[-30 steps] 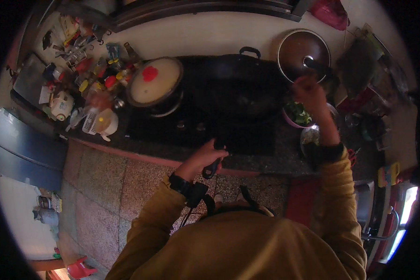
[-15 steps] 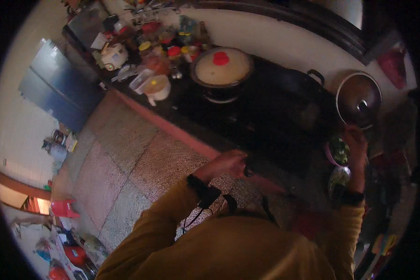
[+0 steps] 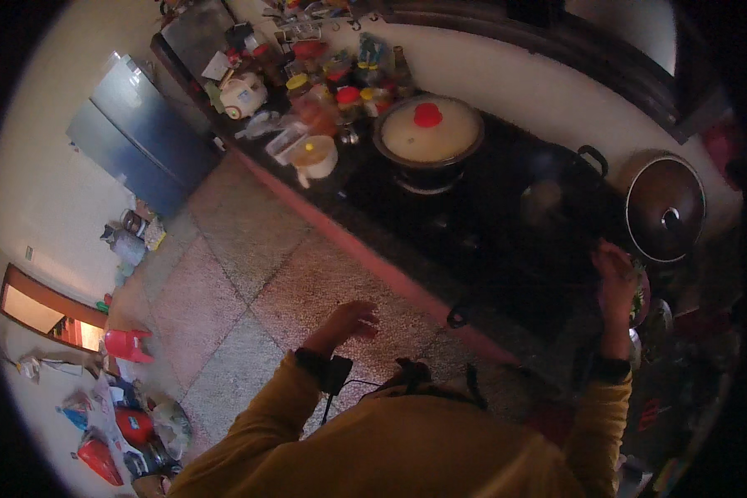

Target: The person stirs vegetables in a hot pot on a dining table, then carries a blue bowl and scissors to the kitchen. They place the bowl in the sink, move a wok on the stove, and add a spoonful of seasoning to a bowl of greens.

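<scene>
A black wok (image 3: pixel 548 199) sits on the dark stove, its far loop handle by the wall and its near handle (image 3: pixel 457 315) at the counter's front edge. My left hand (image 3: pixel 346 324) is over the floor, left of the near handle and apart from it, fingers loosely spread and empty. Above the wok's right side is my right hand (image 3: pixel 614 270), its fingers drawn together; whatever is in them is too dark to make out. Part of a bowl with green vegetables (image 3: pixel 640 290) shows beyond my right wrist. The wok's contents are hard to see in the shade.
Left of the wok stands a pot with a pale lid (image 3: pixel 427 141) and red knob. A large round lid (image 3: pixel 666 207) leans on the wall at right. A white saucepan (image 3: pixel 315 158), jars (image 3: pixel 349 104) and a rice cooker (image 3: pixel 242 95) crowd the counter's left part.
My left hand has let go of the wok's near handle and moved left. My right hand has shifted left from above the vegetable bowl toward the wok. The view has swung.
</scene>
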`<move>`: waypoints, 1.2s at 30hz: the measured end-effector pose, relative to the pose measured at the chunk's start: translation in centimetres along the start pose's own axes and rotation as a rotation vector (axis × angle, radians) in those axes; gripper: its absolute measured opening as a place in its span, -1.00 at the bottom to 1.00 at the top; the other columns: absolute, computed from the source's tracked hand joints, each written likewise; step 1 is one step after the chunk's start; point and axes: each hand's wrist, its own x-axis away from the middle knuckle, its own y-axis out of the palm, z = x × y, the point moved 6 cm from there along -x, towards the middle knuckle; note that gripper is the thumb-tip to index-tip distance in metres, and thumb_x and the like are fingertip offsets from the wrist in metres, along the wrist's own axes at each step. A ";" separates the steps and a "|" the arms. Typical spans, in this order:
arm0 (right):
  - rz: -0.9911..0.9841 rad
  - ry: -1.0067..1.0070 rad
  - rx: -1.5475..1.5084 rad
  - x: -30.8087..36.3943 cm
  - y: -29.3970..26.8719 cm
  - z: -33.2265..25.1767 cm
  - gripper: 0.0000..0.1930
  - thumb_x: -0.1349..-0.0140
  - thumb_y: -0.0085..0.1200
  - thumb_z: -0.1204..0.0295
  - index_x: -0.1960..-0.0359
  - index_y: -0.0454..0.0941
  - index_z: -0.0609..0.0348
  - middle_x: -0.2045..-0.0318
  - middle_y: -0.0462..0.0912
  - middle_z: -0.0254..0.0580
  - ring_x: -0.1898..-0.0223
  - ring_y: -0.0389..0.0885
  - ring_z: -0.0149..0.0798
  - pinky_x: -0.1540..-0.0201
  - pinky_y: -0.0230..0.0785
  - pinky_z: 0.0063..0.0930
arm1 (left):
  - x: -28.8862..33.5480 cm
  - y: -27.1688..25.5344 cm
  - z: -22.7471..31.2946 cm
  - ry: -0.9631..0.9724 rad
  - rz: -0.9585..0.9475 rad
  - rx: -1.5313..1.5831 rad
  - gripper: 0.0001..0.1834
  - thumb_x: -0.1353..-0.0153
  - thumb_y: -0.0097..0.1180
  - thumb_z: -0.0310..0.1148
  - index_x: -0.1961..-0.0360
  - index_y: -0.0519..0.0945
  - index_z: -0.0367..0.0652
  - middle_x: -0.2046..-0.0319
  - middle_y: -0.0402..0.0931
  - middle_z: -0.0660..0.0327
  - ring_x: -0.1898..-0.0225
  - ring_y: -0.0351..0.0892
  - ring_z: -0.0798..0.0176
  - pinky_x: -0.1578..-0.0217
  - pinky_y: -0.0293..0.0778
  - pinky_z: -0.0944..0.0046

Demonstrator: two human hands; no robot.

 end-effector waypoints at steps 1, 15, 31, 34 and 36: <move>0.011 -0.004 0.031 0.4 0.1 -0.3 -0.81 -0.05 0.01 0.60 0.25 0.48 0.26 0.17 0.52 -0.19 0.21 0.46 -0.44 0.13 0.28 -0.61 | -0.3 -0.2 0.8 0.002 -0.016 0.004 -0.55 -0.14 -0.01 -0.23 -0.01 0.31 -0.24 0.28 0.44 0.02 0.38 0.54 0.08 0.30 0.51 0.16; 0.181 -0.003 0.747 6.0 2.6 -5.2 -0.85 -0.11 -0.15 0.65 0.29 0.43 0.30 -0.05 0.37 0.03 -0.10 0.31 -0.21 -0.07 0.17 -0.40 | -23.2 -11.9 26.3 0.571 0.227 -0.012 -0.55 -0.14 -0.03 -0.16 -0.04 0.35 -0.10 0.07 0.30 0.16 0.14 0.39 0.18 0.25 0.47 0.18; 0.434 -0.042 0.916 8.5 10.1 -5.1 -0.74 -0.14 -0.11 0.60 0.11 0.44 0.32 -0.02 0.41 -0.07 -0.07 0.35 -0.26 -0.09 0.17 -0.48 | -43.3 -20.6 33.1 1.609 -0.231 -2.323 -0.69 0.02 0.03 -0.25 0.27 0.46 -0.19 0.37 0.41 0.09 0.29 0.40 0.08 0.27 0.34 0.08; 0.418 -0.052 0.671 7.4 10.9 -3.4 -0.77 -0.16 -0.12 0.57 0.14 0.45 0.33 -0.04 0.38 -0.03 -0.07 0.34 -0.26 -0.10 0.15 -0.48 | -46.5 -22.8 34.6 1.586 -0.067 -1.733 -0.73 -0.01 -0.03 -0.28 0.28 0.46 -0.19 0.43 0.43 0.15 0.30 0.41 0.13 0.27 0.32 0.04; 0.309 -0.050 0.558 7.1 11.8 -2.9 -0.78 -0.19 -0.15 0.52 0.17 0.46 0.33 -0.04 0.37 0.00 -0.06 0.34 -0.26 -0.11 0.13 -0.47 | -47.9 -23.5 33.9 1.615 -0.131 -1.986 -0.76 0.02 0.03 -0.30 0.31 0.44 -0.17 0.46 0.40 0.18 0.35 0.40 0.16 0.33 0.33 0.07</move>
